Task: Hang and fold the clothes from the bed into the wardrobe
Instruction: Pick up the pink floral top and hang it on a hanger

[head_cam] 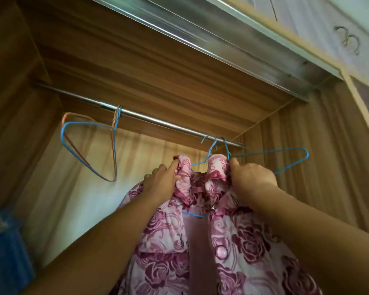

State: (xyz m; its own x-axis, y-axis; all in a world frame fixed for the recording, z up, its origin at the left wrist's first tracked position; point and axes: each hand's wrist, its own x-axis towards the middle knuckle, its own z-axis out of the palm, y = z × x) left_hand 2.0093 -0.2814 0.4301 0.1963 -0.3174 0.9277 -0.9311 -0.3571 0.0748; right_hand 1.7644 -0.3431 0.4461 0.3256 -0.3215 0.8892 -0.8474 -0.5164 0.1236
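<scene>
A pink garment [232, 248] with dark rose print and a pink button hangs on a blue wire hanger [209, 152], whose hook is over the metal rail [162, 123] inside the wooden wardrobe. My left hand [162, 184] pinches the ruffled collar on the left side. On the right side of the collar my right hand [251, 175] grips the fabric, just below the rail. Both arms reach up from the bottom of the view. A piece of the hanger's lower wire shows through the open front.
An empty blue hanger [285, 158] hangs just right of the garment, close to my right hand. Two empty hangers, blue and orange [90, 145], hang further left on the rail. A blue object [6, 252] sits at lower left. The wardrobe's metal door track [200, 37] runs overhead.
</scene>
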